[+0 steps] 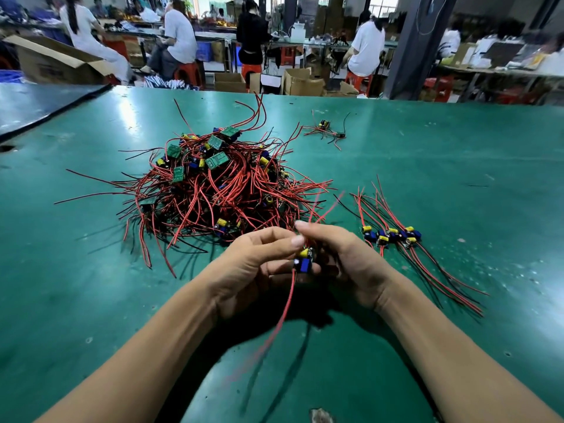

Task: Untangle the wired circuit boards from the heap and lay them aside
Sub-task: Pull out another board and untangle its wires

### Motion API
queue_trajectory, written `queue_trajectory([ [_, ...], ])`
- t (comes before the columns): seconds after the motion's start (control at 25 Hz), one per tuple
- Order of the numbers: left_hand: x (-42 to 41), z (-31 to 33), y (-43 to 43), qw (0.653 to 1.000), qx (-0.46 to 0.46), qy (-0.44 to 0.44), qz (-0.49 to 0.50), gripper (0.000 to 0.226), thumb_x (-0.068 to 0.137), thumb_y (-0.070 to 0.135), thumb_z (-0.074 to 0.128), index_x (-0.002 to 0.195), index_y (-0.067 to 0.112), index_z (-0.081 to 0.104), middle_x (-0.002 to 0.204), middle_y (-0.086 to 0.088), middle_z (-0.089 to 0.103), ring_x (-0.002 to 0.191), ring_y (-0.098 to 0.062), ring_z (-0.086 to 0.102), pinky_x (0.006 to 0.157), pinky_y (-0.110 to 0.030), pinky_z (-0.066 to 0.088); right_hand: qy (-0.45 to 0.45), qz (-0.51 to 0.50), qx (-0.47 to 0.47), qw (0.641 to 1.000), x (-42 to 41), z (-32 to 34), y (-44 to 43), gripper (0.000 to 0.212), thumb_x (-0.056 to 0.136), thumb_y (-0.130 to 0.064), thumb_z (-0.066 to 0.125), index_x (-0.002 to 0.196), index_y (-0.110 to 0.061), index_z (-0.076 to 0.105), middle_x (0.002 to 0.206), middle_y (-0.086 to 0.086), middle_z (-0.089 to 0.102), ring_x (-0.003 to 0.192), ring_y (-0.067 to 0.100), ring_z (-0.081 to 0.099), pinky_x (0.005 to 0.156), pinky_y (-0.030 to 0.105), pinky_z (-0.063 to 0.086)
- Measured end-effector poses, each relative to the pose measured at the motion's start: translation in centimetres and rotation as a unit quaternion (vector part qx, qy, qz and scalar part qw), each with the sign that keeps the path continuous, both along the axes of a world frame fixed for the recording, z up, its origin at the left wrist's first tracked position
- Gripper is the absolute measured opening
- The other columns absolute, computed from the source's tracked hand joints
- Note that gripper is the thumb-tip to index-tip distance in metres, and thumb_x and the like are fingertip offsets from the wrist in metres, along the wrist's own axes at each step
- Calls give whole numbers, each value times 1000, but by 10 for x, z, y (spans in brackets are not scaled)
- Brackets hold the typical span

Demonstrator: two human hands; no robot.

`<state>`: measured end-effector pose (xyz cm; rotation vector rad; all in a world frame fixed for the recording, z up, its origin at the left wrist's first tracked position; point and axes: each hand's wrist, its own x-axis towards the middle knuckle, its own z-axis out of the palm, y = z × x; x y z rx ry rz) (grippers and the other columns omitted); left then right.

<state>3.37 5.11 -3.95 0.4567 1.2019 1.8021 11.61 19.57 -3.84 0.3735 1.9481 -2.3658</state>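
Left hand (256, 264) and right hand (338, 264) both pinch one board (303, 261) near the heap (213, 184); draw leads straight, then lay rightward beside sorted row (392, 235).

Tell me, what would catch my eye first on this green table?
A big heap of red and black wires with small boards tangled in it sits mid-table. Just in front, the left hand and right hand hold one board, a red wire trailing below it. To the right, a neat row of freed boards lies on the table.
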Motion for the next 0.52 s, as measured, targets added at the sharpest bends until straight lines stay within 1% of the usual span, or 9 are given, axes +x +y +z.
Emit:
queue_trajectory([
  [0.04,0,-2,1,1000,-9,10,17,8,73,11,74,78,12,67,87,-17,72,70,-25,73,64,-30,60,1,-13,22,1000,-2,-2,0,28,84,-49,71,84,-21,68,78,8,61,68,23,59,66,30,43],
  [0.08,-1,-4,2,999,-18,21,32,12,70,10,75,78,12,66,87,-17,72,70,-25,73,66,-29,59,3,-32,46,998,-3,-3,1,31,83,-51,73,87,-21,65,78,9,60,68,24,60,64,29,45],
  [0.16,-2,-8,2,997,-37,47,48,16,67,8,77,77,12,65,83,-15,72,67,-22,71,67,-28,58,15,-53,82,995,-4,-6,4,28,83,-47,76,81,-22,65,71,4,61,58,16,59,55,23,48],
  [0.2,-2,-9,2,996,-46,58,48,18,65,8,78,78,11,66,83,-15,72,67,-22,70,67,-29,58,22,-49,90,994,-5,-7,5,25,85,-45,75,81,-21,69,72,2,64,58,13,60,54,23,50],
  [0.28,1,-9,2,995,-61,70,42,21,65,10,79,83,7,68,82,-16,71,65,-23,70,66,-29,58,34,-44,101,993,-4,-9,7,24,88,-41,73,85,-18,74,77,4,70,64,14,63,58,26,54],
  [0.36,3,-8,2,993,-79,84,32,21,71,8,77,90,3,70,81,-17,71,64,-24,71,62,-27,56,47,-59,107,991,-3,-8,6,27,90,-37,71,92,-11,77,81,9,72,63,15,65,55,26,55],
  [0.4,3,-7,2,992,-87,87,30,17,75,4,75,91,2,70,80,-17,71,62,-25,72,59,-25,55,50,-67,106,991,-4,-7,5,27,91,-36,69,95,-10,77,80,10,73,60,16,64,51,26,54],
  [0.48,4,-6,2,991,-97,87,30,7,84,-2,68,90,-1,71,76,-17,70,58,-23,71,51,-21,53,56,-70,103,991,-5,-7,3,28,97,-34,63,97,-10,77,73,9,71,52,16,62,45,24,52],
  [0.52,4,-5,2,990,-100,91,28,6,86,-1,66,89,-2,71,75,-17,70,57,-23,70,50,-21,53,61,-71,110,990,-6,-7,2,28,99,-33,59,97,-11,76,68,6,70,49,14,62,43,23,51],
])
